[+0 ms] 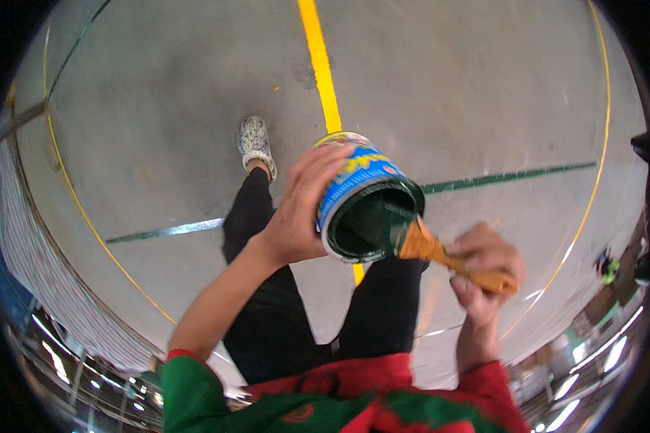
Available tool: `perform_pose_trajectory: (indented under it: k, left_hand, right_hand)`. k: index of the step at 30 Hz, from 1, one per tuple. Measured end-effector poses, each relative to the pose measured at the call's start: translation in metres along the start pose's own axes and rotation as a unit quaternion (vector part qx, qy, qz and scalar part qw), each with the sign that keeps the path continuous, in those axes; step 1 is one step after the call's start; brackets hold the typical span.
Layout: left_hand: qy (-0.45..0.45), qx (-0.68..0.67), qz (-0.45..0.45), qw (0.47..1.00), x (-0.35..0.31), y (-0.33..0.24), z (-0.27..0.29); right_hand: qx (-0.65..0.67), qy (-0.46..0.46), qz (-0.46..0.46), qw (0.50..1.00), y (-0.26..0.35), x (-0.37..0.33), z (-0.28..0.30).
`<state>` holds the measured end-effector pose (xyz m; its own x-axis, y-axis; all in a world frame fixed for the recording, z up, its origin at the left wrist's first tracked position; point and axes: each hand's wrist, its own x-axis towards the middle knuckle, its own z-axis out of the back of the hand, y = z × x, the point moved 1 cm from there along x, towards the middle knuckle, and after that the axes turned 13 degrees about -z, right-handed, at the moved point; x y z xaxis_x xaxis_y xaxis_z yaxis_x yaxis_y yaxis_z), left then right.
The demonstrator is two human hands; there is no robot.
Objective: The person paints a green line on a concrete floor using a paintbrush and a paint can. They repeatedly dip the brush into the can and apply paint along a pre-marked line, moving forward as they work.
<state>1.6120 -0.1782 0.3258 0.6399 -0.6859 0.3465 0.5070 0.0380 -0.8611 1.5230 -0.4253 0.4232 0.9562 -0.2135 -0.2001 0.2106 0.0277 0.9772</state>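
My left hand (pixel 300 198) is wrapped round the side of a paint can (pixel 365 166) with a blue and yellow label, holding it tilted so that its open mouth faces me. Dark green paint (pixel 361 220) coats the inside and the rim. In my right hand (pixel 487 267) is a paintbrush (pixel 430 245) with an orange-brown handle, gripped between thumb and fingers. Its bristles reach into the can at the right side of the mouth and are partly blurred. The fingertips of my left hand lie near the can's base; part of its palm is hidden.
Across the grey floor (pixel 180 108) runs a thick yellow line (pixel 319 58), crossed by a dark green stripe (pixel 513 177) that looks shiny at left. Thin yellow curves lie on both sides. My foot in a patterned clog (pixel 255 141) stands left of the can. Striped sheeting (pixel 50 267) hangs at far left.
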Motion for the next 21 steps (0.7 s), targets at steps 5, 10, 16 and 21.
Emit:
perform_pose_trajectory:
  k: [5, 10, 16, 21]
  left_hand:
    - [0.01, -0.026, 0.021, 0.999, 0.003, -0.017, 0.004]
    - [-0.097, 0.021, 0.044, 0.994, -0.033, -0.12, -0.044]
    - [-0.277, 0.077, 0.17, 0.943, -0.127, -0.261, -0.161]
    - [-0.414, 0.073, 0.249, 0.873, -0.207, -0.318, -0.257]
  right_hand:
    - [-0.004, -0.023, 0.029, 0.999, 0.01, -0.022, 0.002]
    - [-0.013, 0.088, 0.082, 0.993, 0.046, -0.055, 0.042]
    - [-0.054, 0.341, 0.031, 0.938, 0.089, -0.135, 0.092]
    - [-0.06, 0.386, -0.077, 0.917, 0.059, -0.207, 0.1]
